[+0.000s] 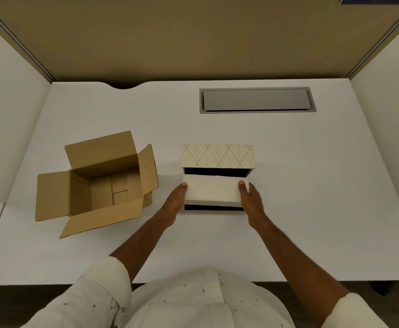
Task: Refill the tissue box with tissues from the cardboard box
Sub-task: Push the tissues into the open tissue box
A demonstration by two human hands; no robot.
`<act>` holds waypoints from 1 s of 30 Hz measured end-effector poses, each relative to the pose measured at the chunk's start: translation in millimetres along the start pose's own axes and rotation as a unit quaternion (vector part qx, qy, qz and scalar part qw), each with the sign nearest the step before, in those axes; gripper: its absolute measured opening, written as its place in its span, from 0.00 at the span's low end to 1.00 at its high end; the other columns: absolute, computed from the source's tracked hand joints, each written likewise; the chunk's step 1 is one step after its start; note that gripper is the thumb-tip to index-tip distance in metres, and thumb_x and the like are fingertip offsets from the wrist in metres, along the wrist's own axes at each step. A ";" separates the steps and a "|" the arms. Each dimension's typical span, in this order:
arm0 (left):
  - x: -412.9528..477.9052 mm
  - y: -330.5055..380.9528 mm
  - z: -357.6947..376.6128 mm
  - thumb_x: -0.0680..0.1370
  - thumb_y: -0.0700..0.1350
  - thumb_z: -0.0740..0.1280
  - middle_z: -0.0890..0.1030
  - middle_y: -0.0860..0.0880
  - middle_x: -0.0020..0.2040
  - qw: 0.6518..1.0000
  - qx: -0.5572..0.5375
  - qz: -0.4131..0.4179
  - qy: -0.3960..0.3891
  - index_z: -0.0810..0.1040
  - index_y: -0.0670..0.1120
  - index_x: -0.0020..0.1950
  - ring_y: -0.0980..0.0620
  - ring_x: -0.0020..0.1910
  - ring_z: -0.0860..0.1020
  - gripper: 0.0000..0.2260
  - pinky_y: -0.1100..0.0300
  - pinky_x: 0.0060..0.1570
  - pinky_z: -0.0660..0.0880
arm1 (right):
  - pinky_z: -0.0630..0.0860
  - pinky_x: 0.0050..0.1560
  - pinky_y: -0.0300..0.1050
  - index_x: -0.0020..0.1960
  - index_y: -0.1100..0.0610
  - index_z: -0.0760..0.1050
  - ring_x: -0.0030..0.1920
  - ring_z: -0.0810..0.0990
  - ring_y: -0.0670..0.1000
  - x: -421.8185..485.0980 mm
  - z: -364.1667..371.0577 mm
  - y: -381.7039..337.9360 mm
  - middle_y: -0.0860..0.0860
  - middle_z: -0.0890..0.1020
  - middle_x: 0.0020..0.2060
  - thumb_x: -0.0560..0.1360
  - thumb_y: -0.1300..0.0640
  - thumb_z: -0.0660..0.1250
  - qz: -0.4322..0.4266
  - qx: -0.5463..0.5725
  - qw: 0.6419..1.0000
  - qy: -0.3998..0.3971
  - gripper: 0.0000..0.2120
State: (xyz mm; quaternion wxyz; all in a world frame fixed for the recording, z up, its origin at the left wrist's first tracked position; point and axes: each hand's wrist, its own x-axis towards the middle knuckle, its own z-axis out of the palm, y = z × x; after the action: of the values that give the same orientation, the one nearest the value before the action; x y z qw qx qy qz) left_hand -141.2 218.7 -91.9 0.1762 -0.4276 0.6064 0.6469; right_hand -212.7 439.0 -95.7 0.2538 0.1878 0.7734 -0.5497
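A white stack of tissues (213, 188) lies over the open black tissue box (215, 207) in the middle of the white desk. The box's lid (217, 155), with a cream leaf pattern, stands tilted up behind it. My left hand (176, 200) grips the stack's left end and my right hand (251, 197) grips its right end, thumbs on top. Left of them sits the brown cardboard box (99, 183), flaps open, and I see nothing inside it.
A grey cable hatch (256, 100) is set into the white desk (312, 185) at the back right. Beige partition walls close the desk at the back, with white panels on both sides. The desk's front edge runs just before my body.
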 end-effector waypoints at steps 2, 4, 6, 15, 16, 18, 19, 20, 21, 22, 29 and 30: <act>0.0 1.7 0.0 0.84 0.57 0.54 0.65 0.45 0.77 1.000 -0.007 -0.010 0.001 0.60 0.45 0.79 0.45 0.74 0.65 0.27 0.47 0.76 0.62 | 0.67 0.62 0.46 0.75 0.53 0.68 0.61 0.71 0.50 2.0 0.5 -2.8 0.52 0.74 0.69 0.82 0.40 0.58 0.009 -0.001 1.000 0.005 0.26; -1.8 3.0 0.8 0.84 0.57 0.54 0.65 0.45 0.77 1.000 -0.005 -0.016 -0.004 0.59 0.45 0.79 0.45 0.75 0.65 0.27 0.47 0.76 0.62 | 0.66 0.62 0.46 0.76 0.55 0.66 0.66 0.72 0.53 3.1 0.6 -4.1 0.54 0.73 0.71 0.82 0.40 0.59 0.015 -0.007 1.000 0.012 0.28; -3.9 1.9 1.3 0.84 0.58 0.54 0.64 0.45 0.78 1.000 0.004 -0.017 -0.007 0.58 0.45 0.80 0.45 0.75 0.65 0.28 0.47 0.76 0.61 | 0.66 0.62 0.47 0.76 0.56 0.66 0.68 0.71 0.55 4.1 0.3 -3.9 0.54 0.72 0.72 0.82 0.39 0.58 0.017 -0.012 1.000 0.012 0.29; -7.9 -2.4 4.0 0.84 0.56 0.54 0.67 0.44 0.76 1.000 -0.023 -0.012 -0.010 0.60 0.45 0.79 0.45 0.74 0.66 0.26 0.46 0.76 0.61 | 0.62 0.72 0.50 0.80 0.54 0.57 0.76 0.64 0.54 2.1 1.1 -7.0 0.52 0.64 0.78 0.81 0.37 0.58 0.039 0.030 0.999 -0.008 0.34; -8.1 -2.2 3.9 0.84 0.56 0.54 0.67 0.44 0.76 0.999 -0.033 -0.011 -0.003 0.61 0.45 0.78 0.44 0.73 0.67 0.25 0.46 0.76 0.62 | 0.62 0.69 0.48 0.80 0.54 0.58 0.75 0.65 0.53 0.7 1.2 -6.7 0.52 0.65 0.78 0.81 0.37 0.58 0.039 0.032 0.999 -0.009 0.34; -8.5 0.6 3.6 0.84 0.56 0.54 0.69 0.44 0.75 0.999 -0.048 -0.013 0.015 0.63 0.45 0.78 0.44 0.72 0.68 0.24 0.46 0.75 0.63 | 0.62 0.64 0.45 0.79 0.54 0.60 0.71 0.67 0.51 -2.2 2.0 -5.7 0.52 0.67 0.76 0.81 0.37 0.59 0.039 0.034 0.999 -0.009 0.33; -8.2 2.6 3.7 0.85 0.55 0.53 0.69 0.44 0.74 0.998 -0.049 -0.015 0.023 0.63 0.45 0.78 0.44 0.72 0.69 0.24 0.45 0.75 0.64 | 0.62 0.62 0.45 0.79 0.54 0.60 0.69 0.68 0.51 -2.9 2.0 -4.9 0.52 0.68 0.76 0.81 0.38 0.59 0.039 0.032 0.999 -0.009 0.33; -8.0 4.8 4.3 0.85 0.55 0.54 0.69 0.43 0.75 0.998 -0.044 -0.018 0.028 0.63 0.44 0.78 0.43 0.72 0.68 0.24 0.45 0.74 0.65 | 0.62 0.61 0.45 0.79 0.54 0.61 0.69 0.68 0.51 -3.1 1.8 -4.4 0.52 0.68 0.75 0.81 0.38 0.59 0.039 0.028 0.999 -0.010 0.32; -8.2 6.8 5.1 0.85 0.54 0.54 0.69 0.43 0.75 0.999 -0.031 -0.020 0.028 0.63 0.44 0.78 0.42 0.72 0.68 0.24 0.45 0.74 0.65 | 0.63 0.61 0.44 0.79 0.55 0.61 0.69 0.69 0.52 -3.2 1.1 -4.1 0.52 0.68 0.75 0.81 0.39 0.59 0.039 0.024 0.999 -0.010 0.32; -8.6 8.5 6.0 0.85 0.53 0.53 0.68 0.43 0.75 0.999 -0.014 -0.022 0.025 0.62 0.43 0.78 0.42 0.72 0.68 0.24 0.44 0.74 0.65 | 0.63 0.61 0.44 0.79 0.55 0.61 0.67 0.69 0.51 -3.3 0.3 -4.0 0.52 0.69 0.75 0.81 0.39 0.60 0.039 0.023 0.999 -0.010 0.31; -12.8 11.2 9.3 0.85 0.46 0.55 0.71 0.48 0.69 1.000 -0.010 0.010 0.004 0.64 0.51 0.77 0.47 0.60 0.70 0.20 0.46 0.66 0.70 | 0.66 0.60 0.45 0.77 0.54 0.65 0.60 0.69 0.48 -6.2 -1.1 0.0 0.48 0.72 0.62 0.82 0.42 0.60 0.032 0.025 0.999 -0.004 0.28; -13.1 10.8 9.0 0.84 0.44 0.56 0.71 0.49 0.68 1.000 -0.016 0.014 0.000 0.62 0.53 0.78 0.47 0.61 0.69 0.21 0.46 0.64 0.70 | 0.66 0.59 0.45 0.77 0.54 0.65 0.60 0.69 0.48 -6.2 -1.6 0.0 0.47 0.72 0.60 0.82 0.42 0.60 0.028 0.023 0.999 -0.005 0.27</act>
State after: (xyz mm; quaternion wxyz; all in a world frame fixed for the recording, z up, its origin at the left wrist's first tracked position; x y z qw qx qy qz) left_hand -144.9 228.7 -75.9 0.1601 -0.4219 0.6022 0.6586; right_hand -208.1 440.4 -91.6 0.2689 0.2124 0.7535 -0.5611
